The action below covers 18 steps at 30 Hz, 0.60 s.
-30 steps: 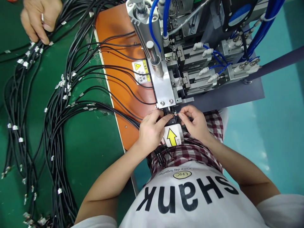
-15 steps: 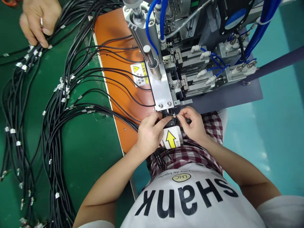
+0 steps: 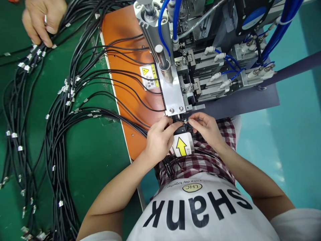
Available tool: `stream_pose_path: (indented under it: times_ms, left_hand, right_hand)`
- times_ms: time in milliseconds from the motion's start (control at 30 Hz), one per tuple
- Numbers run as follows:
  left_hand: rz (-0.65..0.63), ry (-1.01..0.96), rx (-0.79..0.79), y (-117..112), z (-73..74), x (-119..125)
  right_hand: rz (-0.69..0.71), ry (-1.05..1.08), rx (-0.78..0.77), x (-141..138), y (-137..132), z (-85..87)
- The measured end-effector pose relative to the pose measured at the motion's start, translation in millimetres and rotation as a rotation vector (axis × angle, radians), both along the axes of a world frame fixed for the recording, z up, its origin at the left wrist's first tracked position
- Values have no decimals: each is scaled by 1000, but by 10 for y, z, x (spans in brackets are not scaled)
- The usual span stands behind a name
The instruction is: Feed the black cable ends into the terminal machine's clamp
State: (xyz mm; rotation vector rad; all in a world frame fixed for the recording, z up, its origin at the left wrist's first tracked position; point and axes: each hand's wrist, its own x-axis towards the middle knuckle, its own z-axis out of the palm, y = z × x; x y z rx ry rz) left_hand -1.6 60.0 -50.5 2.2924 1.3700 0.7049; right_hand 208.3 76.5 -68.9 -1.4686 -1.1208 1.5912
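My left hand (image 3: pixel 160 139) is closed at the front edge of the machine, thumb and forefinger pressed on a black cable at the small guide. Between my hands lies a small shiny cable end (image 3: pixel 185 121), too tiny to make out in detail. From the right, my right hand (image 3: pixel 207 130) reaches to that end with thumb and forefinger almost together; whatever is between their tips is hidden. Just below, a white plate with a yellow arrow (image 3: pixel 181 146) faces up. Several black cables (image 3: pixel 132 124) run in from the left toward my left hand.
Bundles of black cables (image 3: pixel 59 140) with metal tips cover the green table (image 3: pixel 100 157). Another person's hand (image 3: pixel 43 20) holds cables at upper left. The press machine (image 3: pixel 172 90), with pneumatic cylinders and blue hoses (image 3: pixel 278 36), stands ahead on an orange base (image 3: pixel 127 83).
The right hand's fingertips have shifted slightly right and loosened a little at the cable end. My left hand stays at the guide. The whole view has shifted slightly.
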Motion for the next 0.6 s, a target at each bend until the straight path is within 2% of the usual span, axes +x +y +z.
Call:
stream_pose_path:
  times_ms: [267,333,433,500,533,600]
  left_hand:
    - [6,17,5,-2,-11,-8]
    - [-1,45,21,-5,2,-3]
    - [-22,179,95,-14,39,18]
    - [-30,270,143,-18,62,31]
    - [-35,288,154,-19,69,35]
    - [-45,269,150,-17,69,35]
  right_hand:
    - [89,54,-12,18,61,-61]
    - [109,-62,58,-6,53,2]
    - [122,-400,300,-49,32,143]
    - [137,-567,405,-52,32,209]
    - [158,-571,396,-42,39,223]
    - [203,-450,288,-9,60,220]
